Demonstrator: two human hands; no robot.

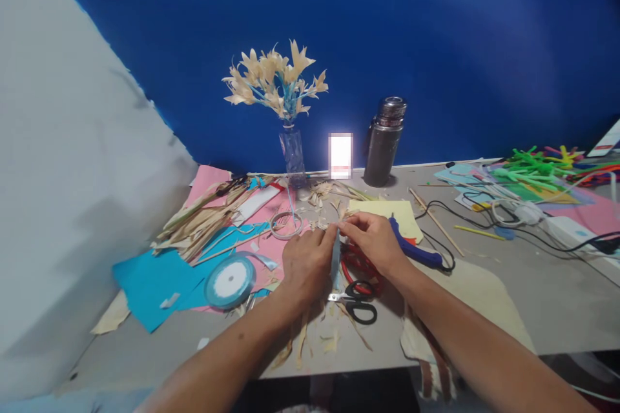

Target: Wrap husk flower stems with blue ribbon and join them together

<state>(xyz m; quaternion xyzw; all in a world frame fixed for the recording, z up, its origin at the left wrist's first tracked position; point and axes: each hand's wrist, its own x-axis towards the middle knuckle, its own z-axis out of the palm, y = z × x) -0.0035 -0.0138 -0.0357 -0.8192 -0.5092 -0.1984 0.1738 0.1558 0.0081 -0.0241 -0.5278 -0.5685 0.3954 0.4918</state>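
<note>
Pale blue strip (336, 263) hangs at the centre of the frame, its top seemingly pinched by closed fingers of left hand (307, 263) and right hand (376, 240); flowers (268, 69), upper centre, look complete, this piece probably unfinished.

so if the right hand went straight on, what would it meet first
Probably the left hand: the right hand points across toward it, with the pale blue strip beside their fingers. Depth there is hard to judge, so the strip might come first.
</note>
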